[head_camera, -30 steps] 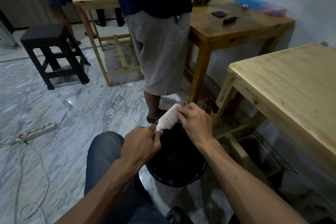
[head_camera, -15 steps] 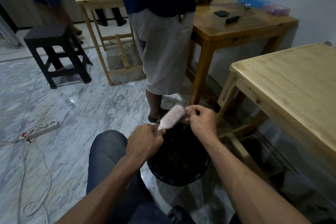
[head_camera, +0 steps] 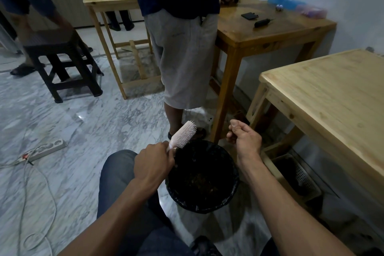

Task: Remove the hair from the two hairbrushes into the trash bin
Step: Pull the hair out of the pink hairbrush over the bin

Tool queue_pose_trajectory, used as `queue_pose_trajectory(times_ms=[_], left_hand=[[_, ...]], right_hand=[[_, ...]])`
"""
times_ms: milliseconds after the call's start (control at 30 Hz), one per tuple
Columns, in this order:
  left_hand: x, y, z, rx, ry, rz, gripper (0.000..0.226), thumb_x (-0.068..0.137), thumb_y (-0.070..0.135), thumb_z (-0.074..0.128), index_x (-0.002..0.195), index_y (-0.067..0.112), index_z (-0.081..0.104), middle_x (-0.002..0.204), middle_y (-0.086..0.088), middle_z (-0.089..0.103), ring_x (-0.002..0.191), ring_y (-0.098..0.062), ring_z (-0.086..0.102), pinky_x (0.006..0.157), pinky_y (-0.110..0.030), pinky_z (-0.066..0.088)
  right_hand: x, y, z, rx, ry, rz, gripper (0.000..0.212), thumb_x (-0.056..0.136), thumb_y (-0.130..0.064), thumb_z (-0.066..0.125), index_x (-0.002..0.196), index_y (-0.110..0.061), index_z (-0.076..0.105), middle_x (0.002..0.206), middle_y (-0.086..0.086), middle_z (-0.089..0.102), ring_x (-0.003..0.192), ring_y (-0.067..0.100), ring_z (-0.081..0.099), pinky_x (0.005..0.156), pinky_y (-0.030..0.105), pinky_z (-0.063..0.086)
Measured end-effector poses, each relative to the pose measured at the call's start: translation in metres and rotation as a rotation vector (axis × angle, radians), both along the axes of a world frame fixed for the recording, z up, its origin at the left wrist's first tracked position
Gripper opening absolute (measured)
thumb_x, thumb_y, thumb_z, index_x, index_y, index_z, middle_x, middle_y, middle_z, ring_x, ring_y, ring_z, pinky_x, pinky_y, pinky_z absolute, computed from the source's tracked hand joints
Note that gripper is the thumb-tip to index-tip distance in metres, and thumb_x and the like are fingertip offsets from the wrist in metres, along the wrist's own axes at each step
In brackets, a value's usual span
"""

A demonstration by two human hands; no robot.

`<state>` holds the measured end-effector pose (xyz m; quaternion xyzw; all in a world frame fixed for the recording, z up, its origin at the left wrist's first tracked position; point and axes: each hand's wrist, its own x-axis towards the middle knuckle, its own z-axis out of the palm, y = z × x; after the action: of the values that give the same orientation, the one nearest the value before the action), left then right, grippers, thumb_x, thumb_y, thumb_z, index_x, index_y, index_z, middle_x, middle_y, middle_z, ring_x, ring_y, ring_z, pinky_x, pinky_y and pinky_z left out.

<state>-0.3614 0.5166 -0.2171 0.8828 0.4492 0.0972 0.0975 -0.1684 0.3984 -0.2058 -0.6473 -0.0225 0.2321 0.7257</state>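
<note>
One pink hairbrush [head_camera: 185, 134], one black-lined trash bin [head_camera: 202, 176], three wooden tables [head_camera: 324, 93], one stool [head_camera: 60, 56].

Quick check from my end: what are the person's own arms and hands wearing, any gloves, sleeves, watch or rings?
Both forearms are bare to the bottom edge of the view; no sleeves show. The left hand and right hand have no gloves. No watch, bracelet or ring shows on the visible sides. Dark blue jeans cover the legs below the arms.
</note>
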Motion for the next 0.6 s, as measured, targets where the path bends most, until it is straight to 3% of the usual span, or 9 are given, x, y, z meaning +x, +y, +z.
queue_pose_trajectory(times_ms=[167,267,333,400,500,600], left_hand=[[-0.002,0.0,-0.001,0.001,-0.04,-0.021,0.024,0.097,0.042,0.052,0.096,0.022,0.065,0.066,0.004,0.056,0.059,-0.022,0.054,0.052,-0.03,0.035],[0.0,-0.002,0.0,-0.002,-0.077,-0.045,0.024,0.096,0.044,0.052,0.099,0.025,0.065,0.07,0.002,0.061,0.062,-0.023,0.057,0.053,-0.03,0.037],[0.001,-0.003,0.001,0.003,-0.102,-0.057,0.024,0.095,0.045,0.053,0.104,0.027,0.066,0.074,0.002,0.064,0.066,-0.023,0.059,0.054,-0.03,0.036],[0.001,-0.003,0.003,0.01,-0.123,-0.063,0.025,0.095,0.045,0.054,0.108,0.028,0.066,0.079,0.001,0.067,0.07,-0.024,0.062,0.055,-0.031,0.037],[0.001,-0.004,0.004,0.012,-0.162,-0.075,0.027,0.094,0.045,0.056,0.113,0.028,0.066,0.083,0.001,0.069,0.075,-0.025,0.065,0.057,-0.032,0.04],[0.0,-0.007,0.004,0.02,-0.207,-0.091,0.028,0.094,0.046,0.056,0.114,0.028,0.067,0.083,0.002,0.07,0.074,-0.024,0.065,0.056,-0.031,0.039]], right_hand=[[-0.005,-0.012,-0.023,-0.431,-0.288,0.327,0.022,0.104,-0.032,0.058,0.09,-0.026,0.074,0.084,-0.002,0.073,0.072,0.014,0.068,0.065,0.03,0.056],[-0.005,-0.01,-0.035,-0.664,-0.466,0.475,0.047,0.101,-0.055,0.052,0.072,-0.025,0.074,0.072,-0.005,0.073,0.075,0.018,0.071,0.072,0.037,0.057],[-0.003,-0.005,-0.039,-0.769,-0.504,0.55,0.044,0.099,-0.053,0.057,0.071,-0.023,0.074,0.073,-0.005,0.071,0.079,0.02,0.07,0.073,0.033,0.052],[-0.001,0.001,-0.042,-0.753,-0.506,0.602,0.009,0.094,-0.036,0.071,0.092,-0.028,0.075,0.098,-0.003,0.072,0.098,0.018,0.069,0.086,0.032,0.053],[0.0,0.007,-0.038,-0.562,-0.339,0.581,0.037,0.09,-0.032,0.076,0.125,-0.024,0.066,0.114,-0.006,0.069,0.104,0.016,0.069,0.098,0.039,0.056],[-0.005,0.012,-0.021,-0.35,-0.134,0.505,0.044,0.1,-0.037,0.065,0.138,-0.018,0.057,0.111,-0.007,0.067,0.097,0.021,0.075,0.08,0.036,0.063]])
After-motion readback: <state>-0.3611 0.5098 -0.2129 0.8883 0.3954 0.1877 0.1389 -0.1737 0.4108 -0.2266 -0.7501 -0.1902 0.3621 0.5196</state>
